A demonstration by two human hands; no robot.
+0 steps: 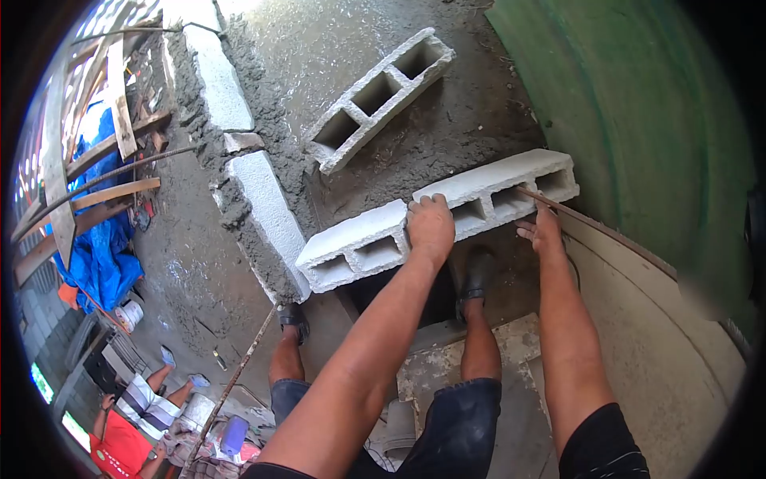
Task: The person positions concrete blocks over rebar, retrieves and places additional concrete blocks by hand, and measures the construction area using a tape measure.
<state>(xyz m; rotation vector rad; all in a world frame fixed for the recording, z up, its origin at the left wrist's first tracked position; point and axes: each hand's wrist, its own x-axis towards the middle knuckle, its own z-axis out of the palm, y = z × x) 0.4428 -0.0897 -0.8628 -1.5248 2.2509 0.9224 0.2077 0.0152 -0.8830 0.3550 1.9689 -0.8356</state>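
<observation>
Two hollow concrete blocks lie end to end across the middle, their openings facing me: a left block and a right block. My left hand rests over the joint, its fingers wrapped on the top edge of the right block. My right hand is at the right block's lower side, near its right opening, beside a thin rusty rod that reaches into that opening. Its fingers are partly spread. Farther off, a loose hollow block lies tilted on the wet ground.
A mortared row of blocks runs up the left, with rebar beside it. A green sheet stands right. Wood planks and a blue tarp lie left. Another person sits at lower left.
</observation>
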